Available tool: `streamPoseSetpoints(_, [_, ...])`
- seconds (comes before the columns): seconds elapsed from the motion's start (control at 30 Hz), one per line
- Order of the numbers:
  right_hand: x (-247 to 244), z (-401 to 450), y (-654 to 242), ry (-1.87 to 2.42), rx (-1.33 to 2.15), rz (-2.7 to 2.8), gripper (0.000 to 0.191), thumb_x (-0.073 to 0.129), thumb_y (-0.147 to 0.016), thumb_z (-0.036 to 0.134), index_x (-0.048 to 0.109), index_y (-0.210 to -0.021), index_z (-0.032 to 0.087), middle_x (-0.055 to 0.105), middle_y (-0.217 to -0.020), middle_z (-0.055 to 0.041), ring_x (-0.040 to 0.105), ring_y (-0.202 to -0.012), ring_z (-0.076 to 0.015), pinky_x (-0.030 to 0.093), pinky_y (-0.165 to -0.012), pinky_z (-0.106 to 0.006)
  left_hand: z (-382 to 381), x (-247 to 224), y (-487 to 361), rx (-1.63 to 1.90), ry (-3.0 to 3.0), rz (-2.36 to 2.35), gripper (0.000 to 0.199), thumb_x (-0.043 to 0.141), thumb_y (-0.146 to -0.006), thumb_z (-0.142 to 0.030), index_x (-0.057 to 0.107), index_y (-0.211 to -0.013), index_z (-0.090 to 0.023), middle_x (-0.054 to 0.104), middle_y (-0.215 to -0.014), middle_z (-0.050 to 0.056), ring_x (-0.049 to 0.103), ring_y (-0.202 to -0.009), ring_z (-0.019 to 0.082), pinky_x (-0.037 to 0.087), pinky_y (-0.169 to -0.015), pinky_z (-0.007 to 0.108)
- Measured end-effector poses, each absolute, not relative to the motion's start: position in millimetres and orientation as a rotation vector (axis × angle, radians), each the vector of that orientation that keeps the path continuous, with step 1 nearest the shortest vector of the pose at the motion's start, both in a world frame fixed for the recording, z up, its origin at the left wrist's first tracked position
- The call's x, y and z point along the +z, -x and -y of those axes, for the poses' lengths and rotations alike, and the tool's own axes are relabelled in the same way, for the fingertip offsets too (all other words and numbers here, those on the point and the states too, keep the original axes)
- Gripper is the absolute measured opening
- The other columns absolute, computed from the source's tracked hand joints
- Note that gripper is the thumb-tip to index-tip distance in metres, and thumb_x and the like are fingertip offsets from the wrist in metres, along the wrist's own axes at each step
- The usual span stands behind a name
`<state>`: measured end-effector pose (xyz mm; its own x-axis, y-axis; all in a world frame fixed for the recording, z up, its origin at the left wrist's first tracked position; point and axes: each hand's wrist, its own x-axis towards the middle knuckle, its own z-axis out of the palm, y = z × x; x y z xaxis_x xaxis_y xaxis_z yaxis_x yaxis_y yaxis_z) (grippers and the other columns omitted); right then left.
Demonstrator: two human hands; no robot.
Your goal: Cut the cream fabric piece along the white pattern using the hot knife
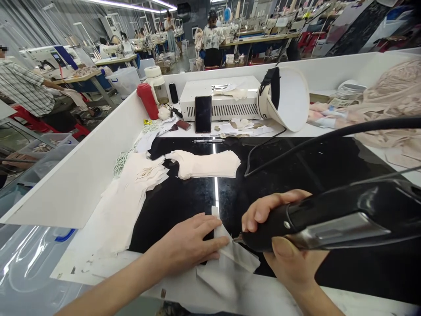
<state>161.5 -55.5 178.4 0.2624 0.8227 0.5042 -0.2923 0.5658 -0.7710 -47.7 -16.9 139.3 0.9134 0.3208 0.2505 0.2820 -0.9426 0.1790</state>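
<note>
My left hand [189, 239] lies flat with fingers stretched out, pressing a thin whitish fabric piece [238, 259] onto the black table surface [171, 206]. My right hand [292, 263] is wrapped round a black corded handheld tool [342, 215] with a silver lever along its side. The tool's narrow metal tip points left, close to my left fingertips and over the fabric; whether it touches the cloth I cannot tell. Beyond my hands lies a neat stack of cream fabric pieces [208, 164]. To the left, more layered pale fabric pieces [125, 197] reach toward the near edge.
A black cable [315, 142] arches across the right side. At the back stand a phone [203, 114], a white vented box [223, 98], a white cone-shaped shade [292, 101] and a red cup [148, 101]. Beige fabric [394, 96] heaps at right. White side walls [82, 171] border the table.
</note>
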Motion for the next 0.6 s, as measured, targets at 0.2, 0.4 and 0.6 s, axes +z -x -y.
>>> streamPoseSetpoints(0.2, [177.3,56.9,-165.2,0.646,0.827,1.074,0.038,0.079,-0.093,0.035,0.057,-0.124,0.03,0.061,-0.086,0.0022,0.06,-0.068,-0.017,0.054,-0.061,-0.034,20.2,140.0,45.3,0.396,-2.926,-0.512,0.031,0.057,-0.106,-0.037,0.064,-0.133,-0.022,0.061,-0.136,0.015,0.062,-0.126,0.028,0.054,-0.111,0.049])
streamPoseSetpoints(0.4, [182.0,53.3,-166.1,0.653,0.788,1.008,0.041,0.083,-0.089,0.034,0.058,-0.122,0.031,0.062,-0.085,0.0021,0.061,-0.067,-0.0179,0.057,-0.059,-0.034,22.8,140.3,43.5,0.44,-2.919,-0.514,0.033,0.059,-0.105,-0.037,0.064,-0.133,-0.021,0.061,-0.137,0.017,0.061,-0.128,0.029,0.053,-0.112,0.047])
streamPoseSetpoints(0.6, [182.3,46.8,-162.7,0.693,0.755,1.001,0.041,0.084,-0.087,0.037,0.059,-0.119,0.031,0.06,-0.081,0.0023,0.059,-0.063,-0.0182,0.056,-0.056,-0.034,23.4,134.7,43.3,0.429,-2.878,-0.531,0.035,0.057,-0.106,-0.038,0.064,-0.136,-0.021,0.06,-0.141,0.016,0.06,-0.131,0.029,0.051,-0.115,0.049])
